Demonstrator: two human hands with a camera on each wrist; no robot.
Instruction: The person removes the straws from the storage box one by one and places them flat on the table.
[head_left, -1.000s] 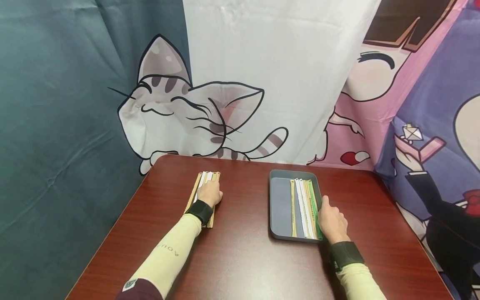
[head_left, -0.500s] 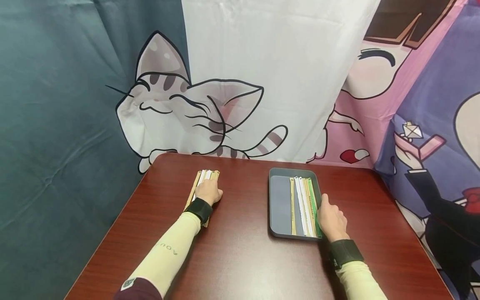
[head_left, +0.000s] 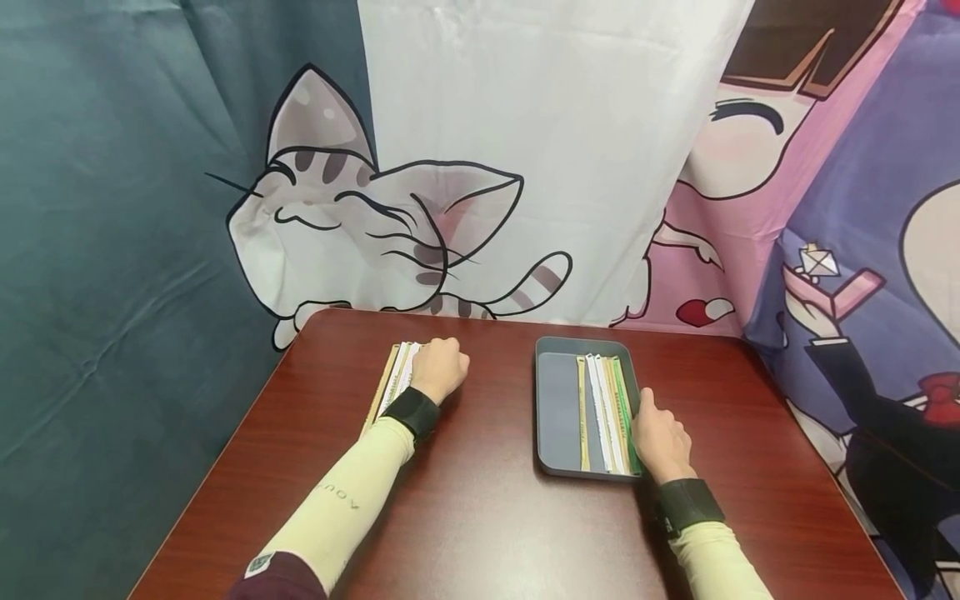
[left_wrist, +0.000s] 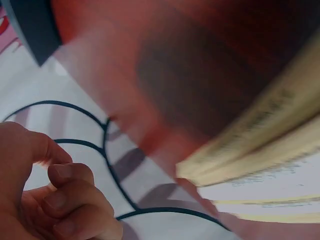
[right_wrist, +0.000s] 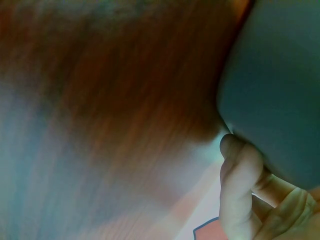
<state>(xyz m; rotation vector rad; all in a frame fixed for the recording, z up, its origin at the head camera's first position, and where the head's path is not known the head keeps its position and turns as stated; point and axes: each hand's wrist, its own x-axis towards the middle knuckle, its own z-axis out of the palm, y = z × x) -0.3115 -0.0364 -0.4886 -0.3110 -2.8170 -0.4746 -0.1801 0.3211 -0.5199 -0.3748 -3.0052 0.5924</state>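
Note:
My left hand (head_left: 441, 368) is beside the upper right of a bundle of long thin paper-wrapped sticks (head_left: 392, 385), tan and white. The left wrist view has its curled fingers (left_wrist: 75, 200) with nothing visible between them, apart from the stick ends (left_wrist: 240, 175). On the right, a grey tray (head_left: 557, 408) lies on the table with several yellow, white, tan and green sticks (head_left: 606, 417) in its right half. My right hand (head_left: 662, 437) grips the tray's right rim; fingers (right_wrist: 237, 185) press against its wall in the right wrist view. The left forearm hides the bundle's lower right part.
Both sets lie on a reddish-brown wooden table (head_left: 480, 467), with bare tabletop between bundle and tray. A printed cloth (head_left: 600, 125) with cartoon figures hangs right behind the table's far edge.
My left hand has lifted off the bundle's middle and moved right and away from me to its upper right. The bundle's right sticks have shifted left. My right hand stays on the tray.

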